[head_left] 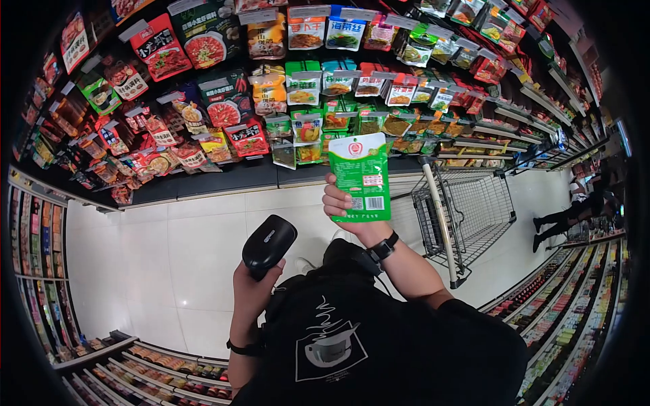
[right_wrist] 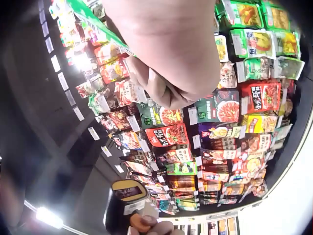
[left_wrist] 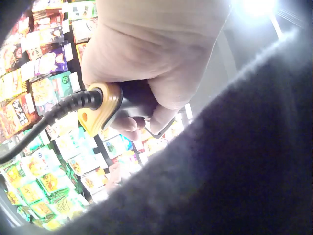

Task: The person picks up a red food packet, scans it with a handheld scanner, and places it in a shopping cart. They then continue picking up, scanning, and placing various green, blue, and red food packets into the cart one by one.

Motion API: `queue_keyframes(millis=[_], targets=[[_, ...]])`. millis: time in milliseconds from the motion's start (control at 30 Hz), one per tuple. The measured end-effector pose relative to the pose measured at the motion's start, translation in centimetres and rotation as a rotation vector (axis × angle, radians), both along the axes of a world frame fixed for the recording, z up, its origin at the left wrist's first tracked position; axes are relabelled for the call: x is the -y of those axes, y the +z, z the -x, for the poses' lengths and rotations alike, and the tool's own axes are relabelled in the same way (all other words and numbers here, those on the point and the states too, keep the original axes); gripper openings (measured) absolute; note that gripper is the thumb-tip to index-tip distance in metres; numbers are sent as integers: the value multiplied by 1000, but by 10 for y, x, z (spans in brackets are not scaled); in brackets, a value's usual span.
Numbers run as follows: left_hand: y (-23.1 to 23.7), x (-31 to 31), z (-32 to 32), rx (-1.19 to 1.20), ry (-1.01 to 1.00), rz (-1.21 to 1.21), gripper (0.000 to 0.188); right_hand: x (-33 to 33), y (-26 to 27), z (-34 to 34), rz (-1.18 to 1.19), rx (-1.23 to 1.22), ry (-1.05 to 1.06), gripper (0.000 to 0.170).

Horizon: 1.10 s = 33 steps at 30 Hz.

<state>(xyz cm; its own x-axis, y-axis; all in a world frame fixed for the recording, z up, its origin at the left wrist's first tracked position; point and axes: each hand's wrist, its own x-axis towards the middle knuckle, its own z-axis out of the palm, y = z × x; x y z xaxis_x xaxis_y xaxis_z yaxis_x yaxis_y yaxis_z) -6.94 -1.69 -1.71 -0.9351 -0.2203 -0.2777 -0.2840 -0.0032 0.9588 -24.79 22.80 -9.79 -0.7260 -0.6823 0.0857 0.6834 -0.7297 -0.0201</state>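
Note:
A green and white packet point(head_left: 360, 177) stands upright in my right hand point(head_left: 345, 203), its printed back with a barcode facing the head camera. The fingers curl round its left edge. In my left hand point(head_left: 254, 287) is a black handheld scanner point(head_left: 269, 245), held by its handle with the head tilted up. The left wrist view shows the left hand point(left_wrist: 151, 54) wrapped round the handle, with a yellow-edged base point(left_wrist: 105, 110) and a coiled cable. In the right wrist view the right hand point(right_wrist: 168, 58) pinches the green packet point(right_wrist: 95, 22), and the scanner point(right_wrist: 126, 205) appears below.
Shelves of hanging packets point(head_left: 217, 101) stretch across the front above a dark ledge point(head_left: 244, 182). A wire shopping cart point(head_left: 474, 210) stands on the right, on the pale tiled floor point(head_left: 156, 271). More shelves point(head_left: 575, 304) lie behind, and a person in dark clothes point(head_left: 575, 213) is at far right.

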Motion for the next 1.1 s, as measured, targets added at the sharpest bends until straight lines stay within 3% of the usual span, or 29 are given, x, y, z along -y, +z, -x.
queue_keyframes(millis=[100, 333, 567, 833, 933, 1100], targets=[[4, -13, 5, -44, -71, 2, 20, 7, 1, 1, 21, -32, 5, 39], [0, -28, 7, 9, -285, -27, 36, 16, 7, 4, -87, -160, -129, 36], [6, -34, 14, 7, -347, -5, 35, 32, -18, 11, -113, -223, -220, 19], [5, -32, 10, 59, -391, -14, 36, 40, -36, 18, -85, -262, -226, 23], [5, -34, 10, 15, -336, -23, 22, 39, -32, 18, -76, -269, -220, 19], [6, -32, 9, 30, -328, -23, 23, 38, -29, 17, -86, -256, -220, 17]])
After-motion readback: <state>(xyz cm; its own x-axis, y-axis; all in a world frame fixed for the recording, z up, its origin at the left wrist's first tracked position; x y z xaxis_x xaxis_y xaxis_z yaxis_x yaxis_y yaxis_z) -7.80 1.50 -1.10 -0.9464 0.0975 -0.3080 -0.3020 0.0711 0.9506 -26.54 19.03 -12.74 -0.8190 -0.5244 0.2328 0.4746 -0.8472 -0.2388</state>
